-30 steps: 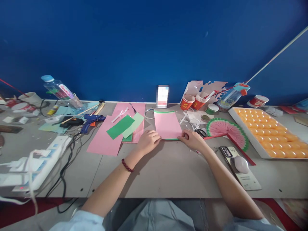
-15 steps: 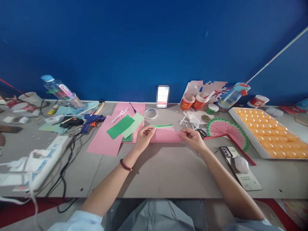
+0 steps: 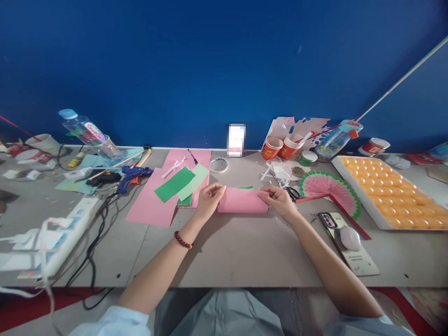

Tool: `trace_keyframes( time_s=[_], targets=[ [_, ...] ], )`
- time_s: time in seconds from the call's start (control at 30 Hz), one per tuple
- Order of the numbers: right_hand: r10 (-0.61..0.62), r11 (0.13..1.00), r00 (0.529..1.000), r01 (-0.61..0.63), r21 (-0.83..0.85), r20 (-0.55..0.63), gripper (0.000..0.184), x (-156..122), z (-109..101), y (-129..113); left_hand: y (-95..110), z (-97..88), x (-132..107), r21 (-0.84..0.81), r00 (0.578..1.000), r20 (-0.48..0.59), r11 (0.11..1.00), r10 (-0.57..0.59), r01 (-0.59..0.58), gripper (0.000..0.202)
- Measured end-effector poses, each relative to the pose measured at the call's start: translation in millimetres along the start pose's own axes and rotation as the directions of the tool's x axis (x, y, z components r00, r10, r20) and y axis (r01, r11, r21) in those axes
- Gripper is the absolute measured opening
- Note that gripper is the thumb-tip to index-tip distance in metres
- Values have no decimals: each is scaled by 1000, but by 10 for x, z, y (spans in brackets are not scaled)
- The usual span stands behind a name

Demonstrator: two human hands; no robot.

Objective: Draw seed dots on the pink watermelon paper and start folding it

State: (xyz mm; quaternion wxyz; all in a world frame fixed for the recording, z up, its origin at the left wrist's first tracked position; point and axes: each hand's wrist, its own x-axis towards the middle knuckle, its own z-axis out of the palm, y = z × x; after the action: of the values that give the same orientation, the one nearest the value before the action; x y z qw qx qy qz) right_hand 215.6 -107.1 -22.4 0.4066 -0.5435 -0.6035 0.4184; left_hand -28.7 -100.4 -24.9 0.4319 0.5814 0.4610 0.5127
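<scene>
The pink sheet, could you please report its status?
Left hand, right hand: pinching opposite ends. Pink sheet: bent or folded, green edge behind. Watermelon-patterned fan: right of right hand.

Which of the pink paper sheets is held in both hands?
The bent pink sheet at centre, gripped by the left hand and right hand; the other pink sheets lie flat on the table to its left.

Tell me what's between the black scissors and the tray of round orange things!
A spread pink-and-green fan lies between the scissors and the tray, in the head view.
</scene>
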Motion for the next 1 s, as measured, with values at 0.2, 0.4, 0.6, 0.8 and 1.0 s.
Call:
trace_keyframes(
  time_s=[0.2,0.4,0.6,0.8,1.0],
  targets=[
    [-164,986,979,157,-60,-120,26,-4,12,44,42,0,-26,107,995,75,992,58,-66,24],
    [-405,902,851,311,-300,-334,20,-90,10,-58,74,41,-85,374,829,182,742,529,-556,17],
    [-465,867,839,367,-338,-282,27,-114,-45,-60,-31,78,-151,572,682,429,406,592,-713,23],
    [-193,913,972,128,-388,-133,27,40,-75,179,-170,90,-99,583,724,596,433,346,-687,29],
    [-281,821,958,269,-504,54,36,78,-48,270,-105,142,-188,573,733,639,492,233,-656,48]
  ],
)
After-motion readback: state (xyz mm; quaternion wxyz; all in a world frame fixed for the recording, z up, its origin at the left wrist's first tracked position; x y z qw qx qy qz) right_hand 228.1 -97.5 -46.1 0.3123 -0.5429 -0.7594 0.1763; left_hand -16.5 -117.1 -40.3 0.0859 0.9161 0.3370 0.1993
